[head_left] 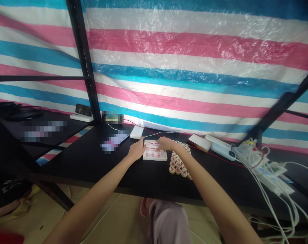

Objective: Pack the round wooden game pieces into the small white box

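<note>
A small white board with red grid lines [155, 154] lies on the black table [98, 162]. My left hand [137, 149] rests against the board's left edge, fingers curled on it. My right hand [165, 144] lies on top of the board's far right part, fingers bent down over it. Several round wooden chess discs with red marks [178, 164] sit in rows just right of the board, beside my right wrist.
A phone [114, 140] lies left of the board, a white power bank [137, 132] behind it. A wooden box [199, 142], a white device [221, 149] and tangled white cables [265, 169] fill the right side. A black shelf post [84, 61] stands at the back left.
</note>
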The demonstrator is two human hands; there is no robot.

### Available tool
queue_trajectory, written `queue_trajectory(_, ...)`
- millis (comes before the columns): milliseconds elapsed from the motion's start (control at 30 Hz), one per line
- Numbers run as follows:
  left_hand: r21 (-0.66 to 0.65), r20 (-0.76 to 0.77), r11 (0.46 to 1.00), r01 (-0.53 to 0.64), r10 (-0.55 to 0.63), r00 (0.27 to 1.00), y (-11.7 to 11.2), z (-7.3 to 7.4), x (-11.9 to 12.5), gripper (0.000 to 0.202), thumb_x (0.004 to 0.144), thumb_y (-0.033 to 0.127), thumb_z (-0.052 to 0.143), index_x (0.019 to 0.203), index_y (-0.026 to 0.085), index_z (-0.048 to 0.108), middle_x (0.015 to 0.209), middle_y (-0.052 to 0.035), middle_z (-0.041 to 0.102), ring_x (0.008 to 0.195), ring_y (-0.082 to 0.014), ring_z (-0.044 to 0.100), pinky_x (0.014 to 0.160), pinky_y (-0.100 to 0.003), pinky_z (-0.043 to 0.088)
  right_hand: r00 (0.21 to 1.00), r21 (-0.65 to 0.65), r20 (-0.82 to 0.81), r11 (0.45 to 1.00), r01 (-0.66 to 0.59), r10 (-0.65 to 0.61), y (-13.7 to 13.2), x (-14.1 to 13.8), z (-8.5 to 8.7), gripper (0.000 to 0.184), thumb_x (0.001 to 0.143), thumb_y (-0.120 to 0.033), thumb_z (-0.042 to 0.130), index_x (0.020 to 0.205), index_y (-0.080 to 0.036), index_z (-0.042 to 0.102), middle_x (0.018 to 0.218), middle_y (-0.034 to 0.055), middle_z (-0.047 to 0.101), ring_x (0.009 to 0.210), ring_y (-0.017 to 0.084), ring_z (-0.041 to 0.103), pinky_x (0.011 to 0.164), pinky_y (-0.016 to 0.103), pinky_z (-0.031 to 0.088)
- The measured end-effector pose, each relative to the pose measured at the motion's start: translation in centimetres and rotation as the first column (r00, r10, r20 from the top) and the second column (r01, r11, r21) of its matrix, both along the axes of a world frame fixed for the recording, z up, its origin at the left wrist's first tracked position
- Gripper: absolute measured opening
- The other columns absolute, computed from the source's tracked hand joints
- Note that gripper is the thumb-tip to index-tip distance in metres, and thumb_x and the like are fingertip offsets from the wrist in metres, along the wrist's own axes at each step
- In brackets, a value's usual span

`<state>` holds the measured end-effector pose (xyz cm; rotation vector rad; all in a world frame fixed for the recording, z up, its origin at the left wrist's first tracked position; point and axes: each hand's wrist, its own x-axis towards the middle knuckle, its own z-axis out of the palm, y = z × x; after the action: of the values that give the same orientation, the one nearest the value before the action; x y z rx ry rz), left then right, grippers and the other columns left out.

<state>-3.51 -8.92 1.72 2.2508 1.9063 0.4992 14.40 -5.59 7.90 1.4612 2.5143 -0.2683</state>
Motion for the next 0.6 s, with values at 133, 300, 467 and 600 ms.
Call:
queue_trajectory(133, 0.012, -0.009, 1.0, 0.004, -0.004, 1.0, 0.22, -0.14, -0.08, 0.045, 0.089, 0.032, 0.031, 0.132, 0.02, 0.026, 0.102, -0.0099, 0.063, 0.09, -0.0252, 0.061, 0.078, -0.036, 0.042, 0.998, -0.026, 0.058, 1.0, -0.003, 0.005, 0.84, -0.03, -0.63, 0.038, 0.065, -0.042, 0.068, 0.092, -0.015, 0.064, 0.085, 0.0091, 0.069, 0.078, 0.02, 0.064, 0.061, 0.023, 0.043)
queue_trajectory(300, 0.013, -0.025, 1.0, 0.019, -0.018, 1.0, 0.18, 0.02, -0.09, 0.045, 0.089, 0.032, 0.029, 0.133, 0.02, 0.025, 0.101, -0.0106, 0.063, 0.089, -0.0255, 0.061, 0.078, -0.036, 0.042, 0.995, -0.015, 0.102, 1.0, 0.011, -0.01, 0.87, -0.53, -0.34, 0.059, 0.057, -0.052, 0.072, 0.105, -0.02, 0.061, 0.101, 0.0099, 0.066, 0.091, 0.024, 0.062, 0.071, 0.026, 0.045)
queue_trajectory(467, 0.021, -0.032, 1.0, 0.009, -0.008, 0.999, 0.38, 0.01, -0.14, 0.048, 0.089, 0.033, 0.028, 0.134, 0.017, 0.022, 0.099, -0.0112, 0.064, 0.088, -0.0264, 0.061, 0.076, -0.036, 0.043, 0.992, -0.002, 0.128, 1.0, 0.003, -0.003, 0.86, -0.61, 0.16, 0.073, 0.054, -0.054, 0.073, 0.118, -0.025, 0.053, 0.12, 0.0082, 0.057, 0.107, 0.026, 0.055, 0.081, 0.029, 0.044)
queue_trajectory(600, 0.015, -0.043, 1.0, 0.016, -0.016, 0.999, 0.62, -0.07, -0.08, 0.049, 0.089, 0.034, 0.029, 0.135, 0.018, 0.022, 0.099, -0.0109, 0.064, 0.088, -0.027, 0.061, 0.077, -0.037, 0.043, 0.998, 0.052, 0.043, 0.998, -0.044, 0.041, 0.92, -0.23, -0.27, 0.069, 0.061, -0.044, 0.073, 0.122, -0.029, 0.044, 0.127, 0.004, 0.051, 0.113, 0.024, 0.05, 0.087, 0.031, 0.04)
